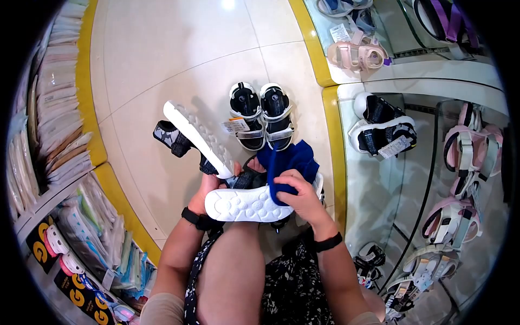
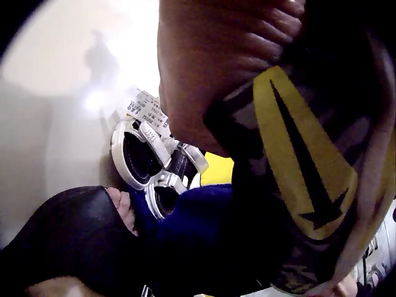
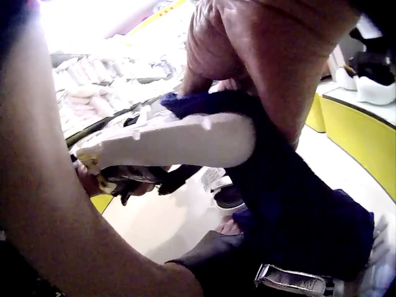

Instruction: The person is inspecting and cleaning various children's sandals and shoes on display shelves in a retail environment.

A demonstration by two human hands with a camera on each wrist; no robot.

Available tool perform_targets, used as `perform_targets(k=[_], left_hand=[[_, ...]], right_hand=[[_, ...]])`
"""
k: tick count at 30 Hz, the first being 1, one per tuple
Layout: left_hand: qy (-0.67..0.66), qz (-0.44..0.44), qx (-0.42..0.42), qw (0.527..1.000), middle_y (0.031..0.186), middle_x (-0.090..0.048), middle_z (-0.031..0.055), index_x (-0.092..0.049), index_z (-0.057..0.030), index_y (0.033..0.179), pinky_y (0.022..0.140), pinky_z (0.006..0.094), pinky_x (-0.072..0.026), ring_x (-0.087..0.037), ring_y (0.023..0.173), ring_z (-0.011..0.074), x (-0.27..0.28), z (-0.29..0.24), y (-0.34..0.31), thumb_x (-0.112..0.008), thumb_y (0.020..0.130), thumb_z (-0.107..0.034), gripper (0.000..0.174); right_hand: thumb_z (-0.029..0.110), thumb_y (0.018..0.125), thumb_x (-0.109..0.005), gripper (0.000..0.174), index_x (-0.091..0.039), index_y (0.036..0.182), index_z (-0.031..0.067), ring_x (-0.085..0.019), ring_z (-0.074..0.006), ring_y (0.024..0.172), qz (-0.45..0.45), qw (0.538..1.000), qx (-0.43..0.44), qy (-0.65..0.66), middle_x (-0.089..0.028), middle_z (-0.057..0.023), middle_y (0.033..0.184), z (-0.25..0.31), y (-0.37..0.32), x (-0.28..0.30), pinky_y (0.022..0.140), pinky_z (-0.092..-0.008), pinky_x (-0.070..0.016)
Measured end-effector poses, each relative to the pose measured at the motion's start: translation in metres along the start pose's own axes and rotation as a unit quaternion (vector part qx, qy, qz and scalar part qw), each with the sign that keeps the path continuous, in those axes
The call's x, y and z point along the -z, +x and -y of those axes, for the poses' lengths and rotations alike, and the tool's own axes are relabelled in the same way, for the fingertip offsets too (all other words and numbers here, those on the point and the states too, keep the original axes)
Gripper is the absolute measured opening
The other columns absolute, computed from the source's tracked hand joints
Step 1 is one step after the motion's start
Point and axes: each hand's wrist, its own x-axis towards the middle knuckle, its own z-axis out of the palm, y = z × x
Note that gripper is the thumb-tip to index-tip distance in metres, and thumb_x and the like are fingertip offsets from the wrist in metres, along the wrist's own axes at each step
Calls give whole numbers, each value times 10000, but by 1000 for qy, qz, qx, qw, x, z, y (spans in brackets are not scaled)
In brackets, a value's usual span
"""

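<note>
In the head view my left hand (image 1: 208,186) grips a pair of sandals together. One sandal (image 1: 196,138) is tipped on its side, its thick white sole edge slanting up left and its camouflage strap hanging out. The other sandal (image 1: 238,206) lies across my lap with its bumpy white sole up. My right hand (image 1: 304,199) pinches a dark blue cloth (image 1: 292,160) at the toe or heel end of that sole. The cloth wraps this end in the right wrist view and hangs below it. A yellow patch (image 2: 303,154) on a camouflage strap shows in the left wrist view.
A pair of black and white sandals (image 1: 262,114) with a paper tag stands on the tiled floor ahead. Yellow-edged shelves flank the aisle: bagged goods (image 1: 59,97) at left, display sandals (image 1: 384,127) at right. A bare foot (image 1: 255,164) shows beneath the work.
</note>
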Motion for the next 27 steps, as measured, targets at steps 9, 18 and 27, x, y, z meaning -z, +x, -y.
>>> perform_targets(k=[9, 18, 27], left_hand=[[-51, 27, -5, 998, 709, -556, 81, -517, -39, 735, 556, 289, -485, -557, 612, 197, 11, 1, 4, -392, 885, -569, 565], [-179, 18, -90, 980, 785, -589, 139, -507, -78, 827, 669, 415, -547, -621, 743, 296, -7, 2, 0, -361, 916, -392, 357], [5, 79, -145, 986, 584, -376, -30, -463, -85, 784, 360, 168, -171, -216, 394, 28, -33, 11, 3, -389, 913, -481, 423]], right_hand=[[106, 910, -519, 154, -610, 969, -4, -569, -131, 842, -234, 957, -144, 93, -607, -27, 964, -35, 15, -36, 782, -246, -445], [301, 963, -469, 431, -447, 1324, 66, -466, -181, 1214, -132, 731, -189, 642, -503, -48, 1314, -37, -19, -1, 1044, -345, -363], [339, 952, -464, 478, -526, 1163, -85, -543, -206, 981, -301, 911, -232, 161, -605, -139, 1076, -1, 8, -51, 878, -304, -411]])
